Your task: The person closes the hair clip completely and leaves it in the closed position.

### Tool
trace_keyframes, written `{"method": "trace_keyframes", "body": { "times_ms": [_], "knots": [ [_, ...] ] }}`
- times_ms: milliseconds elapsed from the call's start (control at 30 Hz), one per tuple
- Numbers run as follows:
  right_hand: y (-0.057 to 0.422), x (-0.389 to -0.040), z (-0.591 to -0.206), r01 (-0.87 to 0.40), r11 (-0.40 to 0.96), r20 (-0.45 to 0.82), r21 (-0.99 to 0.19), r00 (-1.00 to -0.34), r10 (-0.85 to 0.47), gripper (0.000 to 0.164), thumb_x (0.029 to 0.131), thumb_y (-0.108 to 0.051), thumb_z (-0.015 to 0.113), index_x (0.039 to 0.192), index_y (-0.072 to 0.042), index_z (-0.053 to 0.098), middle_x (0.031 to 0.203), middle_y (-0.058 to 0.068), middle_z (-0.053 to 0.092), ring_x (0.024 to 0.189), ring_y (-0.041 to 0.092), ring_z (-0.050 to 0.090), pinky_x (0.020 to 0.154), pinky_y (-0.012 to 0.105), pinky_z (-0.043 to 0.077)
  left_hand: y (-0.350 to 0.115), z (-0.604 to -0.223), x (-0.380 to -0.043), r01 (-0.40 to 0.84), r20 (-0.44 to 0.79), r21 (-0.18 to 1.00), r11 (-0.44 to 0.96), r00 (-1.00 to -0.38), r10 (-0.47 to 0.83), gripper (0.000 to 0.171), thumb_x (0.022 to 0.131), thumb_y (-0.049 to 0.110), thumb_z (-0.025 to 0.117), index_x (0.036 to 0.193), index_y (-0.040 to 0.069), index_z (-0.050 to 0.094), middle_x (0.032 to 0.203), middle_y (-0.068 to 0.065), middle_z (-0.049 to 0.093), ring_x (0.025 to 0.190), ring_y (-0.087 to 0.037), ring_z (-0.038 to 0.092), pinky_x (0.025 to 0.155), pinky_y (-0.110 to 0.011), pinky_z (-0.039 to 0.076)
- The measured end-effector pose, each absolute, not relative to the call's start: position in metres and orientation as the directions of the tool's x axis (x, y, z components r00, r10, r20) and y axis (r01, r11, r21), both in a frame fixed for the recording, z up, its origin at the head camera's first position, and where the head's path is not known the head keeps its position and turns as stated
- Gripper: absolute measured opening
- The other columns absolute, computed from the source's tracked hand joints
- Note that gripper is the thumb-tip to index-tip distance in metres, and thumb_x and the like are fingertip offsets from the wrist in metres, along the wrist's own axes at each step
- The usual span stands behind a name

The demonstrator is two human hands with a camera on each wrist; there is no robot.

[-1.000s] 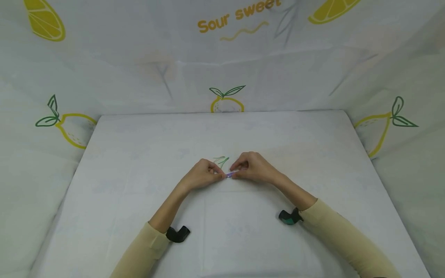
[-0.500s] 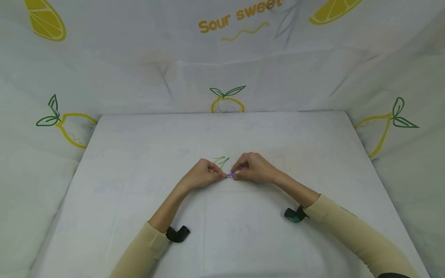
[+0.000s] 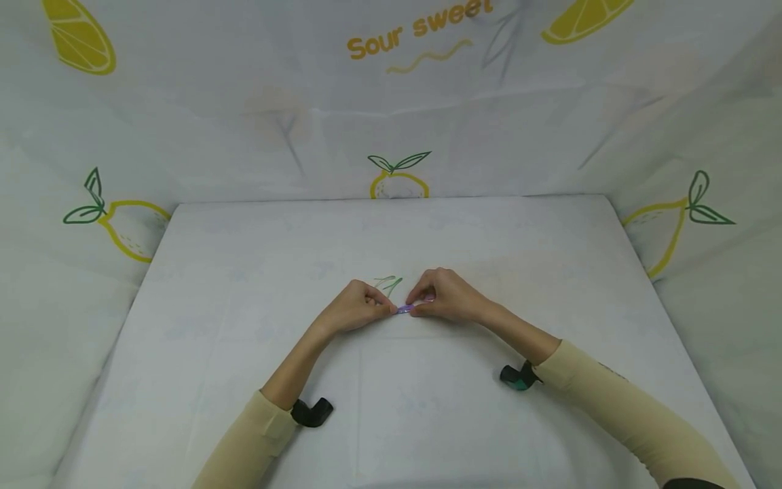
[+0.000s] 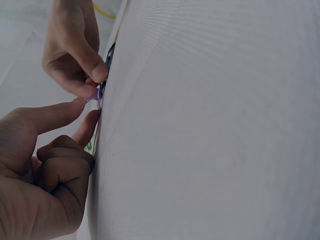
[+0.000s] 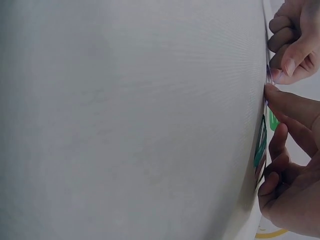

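A small purple strip with pale specks lies between the two hands at the middle of the table. In the left wrist view it shows as a thin purple loop. Thumb and index fingertip of my left hand pinch its left end, while the other fingers are curled in. From the other side my right hand pinches it between thumb and index finger. A teal piece shows beside the right hand's curled fingers in the right wrist view. I cannot tell whether it is joined to the purple strip.
A white cloth covers the table, with a green leaf print just behind the hands. White lemon-print curtains stand at the back and both sides. Black wrist cameras sit at the left cuff and right cuff.
The right forearm has swung slightly outward to the right, and the right fingertips have slid a little rightward, showing more of the purple strip. The left hand stays in place.
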State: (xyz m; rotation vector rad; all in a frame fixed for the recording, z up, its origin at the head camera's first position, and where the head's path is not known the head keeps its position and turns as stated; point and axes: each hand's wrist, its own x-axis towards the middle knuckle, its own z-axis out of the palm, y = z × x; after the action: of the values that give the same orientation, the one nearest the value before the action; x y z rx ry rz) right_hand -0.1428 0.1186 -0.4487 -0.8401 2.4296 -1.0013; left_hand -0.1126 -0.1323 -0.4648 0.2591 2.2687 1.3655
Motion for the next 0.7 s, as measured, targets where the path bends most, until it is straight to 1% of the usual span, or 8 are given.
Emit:
{"method": "trace_keyframes", "body": {
  "times_ms": [233,400,700],
  "knots": [
    [0.1192,-0.1435,-0.4496,-0.393,0.562,-0.114,-0.728,-0.739,-0.664,0.01,0.091,-0.014,0.088,0.1,-0.012,0.087,0.101,0.002,0.078,0.095,0.013,0.063,0.086,0.026,0.051,-0.1312,-0.464,-0.1119,-0.075,-0.297,0.869,0.488,-0.87,0.395,0.02,0.096,0.023,0.078,0.101,0.005,0.085,0.054,0.011,0.042,0.052,-0.006,0.033,0.053,-0.024,0.03],
    [0.1195,-0.1438,-0.4496,-0.424,0.555,-0.096,-0.716,-0.727,-0.68,0.009,0.09,-0.012,0.088,0.099,-0.01,0.087,0.097,0.002,0.078,0.093,0.013,0.062,0.085,0.026,0.051,-0.1299,-0.463,-0.1115,-0.08,-0.302,0.868,0.49,-0.869,0.392,0.019,0.096,0.023,0.078,0.101,0.006,0.085,0.054,0.011,0.041,0.053,-0.006,0.033,0.053,-0.024,0.029],
    [0.1198,-0.1438,-0.4494,-0.441,0.536,-0.077,-0.72,-0.717,-0.693,0.006,0.09,-0.012,0.088,0.096,-0.011,0.086,0.098,0.001,0.078,0.093,0.013,0.062,0.086,0.027,0.052,-0.1286,-0.4609,-0.1102,-0.088,-0.313,0.864,0.495,-0.865,0.393,0.018,0.094,0.022,0.08,0.101,0.005,0.085,0.054,0.01,0.041,0.052,-0.005,0.032,0.052,-0.023,0.027]
  ]
}}
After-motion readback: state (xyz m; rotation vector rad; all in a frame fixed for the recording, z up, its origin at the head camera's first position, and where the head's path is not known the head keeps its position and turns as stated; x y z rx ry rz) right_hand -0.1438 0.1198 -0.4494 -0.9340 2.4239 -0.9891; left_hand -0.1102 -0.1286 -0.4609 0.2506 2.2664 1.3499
